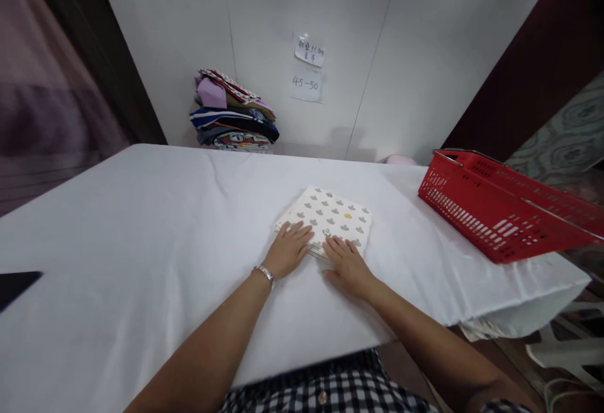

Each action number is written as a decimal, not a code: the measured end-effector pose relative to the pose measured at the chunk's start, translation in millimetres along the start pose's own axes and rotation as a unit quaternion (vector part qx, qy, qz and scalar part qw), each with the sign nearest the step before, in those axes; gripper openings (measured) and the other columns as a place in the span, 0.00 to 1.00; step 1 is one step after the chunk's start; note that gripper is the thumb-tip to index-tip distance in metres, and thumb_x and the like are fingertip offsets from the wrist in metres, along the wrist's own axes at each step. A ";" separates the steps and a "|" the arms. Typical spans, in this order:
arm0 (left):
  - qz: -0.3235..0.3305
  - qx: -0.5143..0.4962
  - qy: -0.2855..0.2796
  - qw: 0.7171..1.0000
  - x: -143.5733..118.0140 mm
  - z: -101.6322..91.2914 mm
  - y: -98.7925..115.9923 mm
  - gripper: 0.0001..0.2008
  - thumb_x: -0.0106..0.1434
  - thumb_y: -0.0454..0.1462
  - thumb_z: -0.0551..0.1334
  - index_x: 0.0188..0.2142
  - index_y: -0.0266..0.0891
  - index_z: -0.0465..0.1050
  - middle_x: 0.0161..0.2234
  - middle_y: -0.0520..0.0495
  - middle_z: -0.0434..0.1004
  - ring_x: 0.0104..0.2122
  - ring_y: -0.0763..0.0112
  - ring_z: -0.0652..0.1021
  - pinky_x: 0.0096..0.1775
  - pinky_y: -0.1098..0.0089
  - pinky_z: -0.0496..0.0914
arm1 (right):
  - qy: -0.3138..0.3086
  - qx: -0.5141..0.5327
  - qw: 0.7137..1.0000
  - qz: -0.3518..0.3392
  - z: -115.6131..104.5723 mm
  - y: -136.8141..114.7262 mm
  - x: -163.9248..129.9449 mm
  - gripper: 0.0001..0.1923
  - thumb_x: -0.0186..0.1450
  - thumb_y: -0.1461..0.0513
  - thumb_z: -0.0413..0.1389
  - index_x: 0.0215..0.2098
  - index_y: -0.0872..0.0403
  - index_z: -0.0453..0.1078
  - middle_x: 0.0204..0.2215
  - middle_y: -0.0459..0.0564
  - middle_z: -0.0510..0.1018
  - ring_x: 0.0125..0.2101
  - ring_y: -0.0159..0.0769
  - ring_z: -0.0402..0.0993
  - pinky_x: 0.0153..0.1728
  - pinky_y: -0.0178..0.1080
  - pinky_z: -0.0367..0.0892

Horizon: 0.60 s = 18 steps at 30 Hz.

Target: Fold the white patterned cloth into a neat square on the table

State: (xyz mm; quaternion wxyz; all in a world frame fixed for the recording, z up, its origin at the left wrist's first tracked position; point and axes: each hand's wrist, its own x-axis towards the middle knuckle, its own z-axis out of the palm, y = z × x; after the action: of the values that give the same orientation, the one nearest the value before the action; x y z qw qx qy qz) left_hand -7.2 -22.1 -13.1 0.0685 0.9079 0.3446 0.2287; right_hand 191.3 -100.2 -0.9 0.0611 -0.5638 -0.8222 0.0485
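A folded white cloth with a small grey pattern and a few green and yellow marks lies in the middle of the table. My left hand rests on its near left edge, fingers stretched out flat. On the near right part of the same cloth lies my right hand, its fingers also extended and the thumb apart. Neither hand grips the cloth; both touch it from above. Layered folds show along the near edge between the hands.
White fabric covers the table. A red plastic basket with metal handles stands at the right end. Beyond the far edge is a pile of folded fabrics against the wall. A dark flat object lies at the left edge.
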 end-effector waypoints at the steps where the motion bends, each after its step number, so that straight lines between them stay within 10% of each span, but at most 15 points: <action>1: -0.010 -0.004 -0.001 1.000 0.6 2.0 -2.0 0.18 0.67 0.42 0.46 0.53 0.47 0.65 0.57 0.51 0.65 0.60 0.65 0.59 0.60 0.54 0.47 | -0.017 0.021 1.000 0.001 -5.6 1.1 2.7 0.30 0.65 0.53 0.48 0.62 0.54 0.50 0.63 0.55 0.51 0.63 0.46 0.42 0.59 0.53 0.43; 7: -0.085 -0.024 0.035 0.995 3.4 5.6 -19.8 0.18 0.67 0.43 0.46 0.46 0.47 0.71 0.52 0.53 0.71 0.57 0.67 0.64 0.58 0.57 0.53 | -0.014 0.068 0.996 0.059 -21.7 31.4 26.6 0.28 0.67 0.48 0.41 0.61 0.51 0.52 0.63 0.53 0.50 0.63 0.44 0.39 0.59 0.54 0.40; 18: -0.238 -0.066 0.166 0.955 2.3 2.9 -40.4 0.13 0.61 0.43 0.54 0.38 0.43 0.75 0.50 0.49 0.72 0.52 0.63 0.69 0.54 0.60 0.62 | 0.183 0.183 0.934 0.246 25.2 65.6 -1.4 0.29 0.64 0.48 0.46 0.58 0.54 0.60 0.64 0.57 0.48 0.63 0.47 0.42 0.57 0.51 0.52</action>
State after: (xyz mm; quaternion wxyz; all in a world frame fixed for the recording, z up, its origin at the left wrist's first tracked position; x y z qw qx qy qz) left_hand -28.4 10.0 -26.2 0.1232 0.7422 0.5414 0.3753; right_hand 248.3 -78.2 -35.6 0.2991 -0.7267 -0.6090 0.1076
